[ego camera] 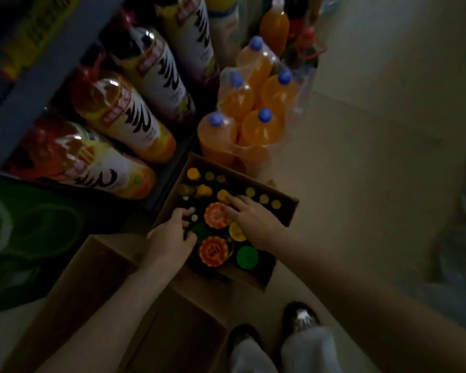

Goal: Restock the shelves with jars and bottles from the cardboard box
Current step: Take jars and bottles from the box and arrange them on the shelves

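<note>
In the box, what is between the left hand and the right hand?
In the head view, an orange patterned jar lid lies between the left hand and the right hand, inside the cardboard box. The right fingers reach its far edge.

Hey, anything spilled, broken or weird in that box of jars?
Nothing stands out. The open brown cardboard box holds upright jars and bottles, lids on, with no spill visible. Both hands reach in: left hand, right hand. Dim light hides fine detail.

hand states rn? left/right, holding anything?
Left hand: in the cardboard box, fingers curled among small white-capped bottles; grip cannot be told.
Right hand: open, fingers spread over lids, holding nothing.
</note>
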A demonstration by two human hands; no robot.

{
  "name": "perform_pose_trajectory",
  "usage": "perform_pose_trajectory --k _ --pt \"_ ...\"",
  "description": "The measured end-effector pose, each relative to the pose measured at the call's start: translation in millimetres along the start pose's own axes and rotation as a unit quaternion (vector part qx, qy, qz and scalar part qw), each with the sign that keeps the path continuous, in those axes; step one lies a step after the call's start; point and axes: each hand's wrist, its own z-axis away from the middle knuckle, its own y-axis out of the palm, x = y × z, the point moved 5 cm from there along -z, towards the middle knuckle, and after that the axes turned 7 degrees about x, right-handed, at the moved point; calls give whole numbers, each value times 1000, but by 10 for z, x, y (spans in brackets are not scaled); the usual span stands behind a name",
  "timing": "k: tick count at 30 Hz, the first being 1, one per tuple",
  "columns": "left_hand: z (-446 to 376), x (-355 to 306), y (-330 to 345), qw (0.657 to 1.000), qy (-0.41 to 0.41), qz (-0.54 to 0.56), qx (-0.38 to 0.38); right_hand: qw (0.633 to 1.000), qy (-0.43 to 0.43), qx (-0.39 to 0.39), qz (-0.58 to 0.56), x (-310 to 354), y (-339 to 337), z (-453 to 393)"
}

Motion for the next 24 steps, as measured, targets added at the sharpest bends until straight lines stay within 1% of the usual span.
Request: perform_pose_trajectory --k 2,4,7,9,12,15,17,19,20,22,24 --pt "-94 90 34 999 8 15 -35 995 -68 4 76 127 65 -341" --pt "-106 120 55 996 49 7 -76 981 -105 28 160 230 212 -591" --pt "-17 108 62 985 123 -23 -120 961 -108 49 249 295 369 -751" --pt "62 131 44 982 133 -31 -128 962 -92 57 252 303 387 -747" --pt "180 200 -40 986 116 -8 -123 981 -45 72 172 256 282 -680" --pt "254 123 -116 984 148 19 -94 994 -31 59 88 178 -76 -440" --pt "240 43 -126 985 163 37 -48 997 -34 35 56 168 -480 -244" --pt "190 -66 -138 983 155 92 30 998 -64 25 4 230 -964 -54" --pt "187 -129 -152 977 153 130 71 995 -88 33 -31 284 -1191 27" --pt "194 -203 -209 955 150 221 130 979 -140 81 -124 453 -1540 189" --pt "263 -158 -318 928 138 305 165 943 -188 114 -251 582 -1674 255"
